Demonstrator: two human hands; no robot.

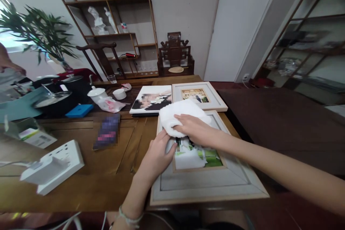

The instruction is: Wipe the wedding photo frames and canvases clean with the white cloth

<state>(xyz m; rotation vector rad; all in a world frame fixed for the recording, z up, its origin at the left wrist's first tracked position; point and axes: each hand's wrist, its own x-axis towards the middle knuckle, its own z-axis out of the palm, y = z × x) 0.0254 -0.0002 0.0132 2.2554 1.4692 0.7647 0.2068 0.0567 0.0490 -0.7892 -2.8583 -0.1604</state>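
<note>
My right hand (pixel 192 129) is closed on a folded white towel (pixel 180 113) and presses it against the upper part of a large picture frame (pixel 199 187). This frame lies flat near the table's front edge, with a pale wide border and a photo (pixel 212 160) showing white and green. Part of the photo is hidden under the towel and hand. My left hand (pixel 159 156) rests on the frame's left side, thumb apart from the fingers, its fingertips by the towel's lower edge. Beyond the towel lie a smaller framed photo (pixel 215 97) and a white-edged photo panel (pixel 151 90).
On the wooden table (pixel 107 187) at left are a white power strip (pixel 72 158), a blurred purple item (pixel 107 131), a blue box (pixel 79 110), a dark pot (pixel 54 104) and a white teapot (pixel 97 93). A dark surface (pixel 269 125) lies right. Another person's hand (pixel 13 66) shows far left.
</note>
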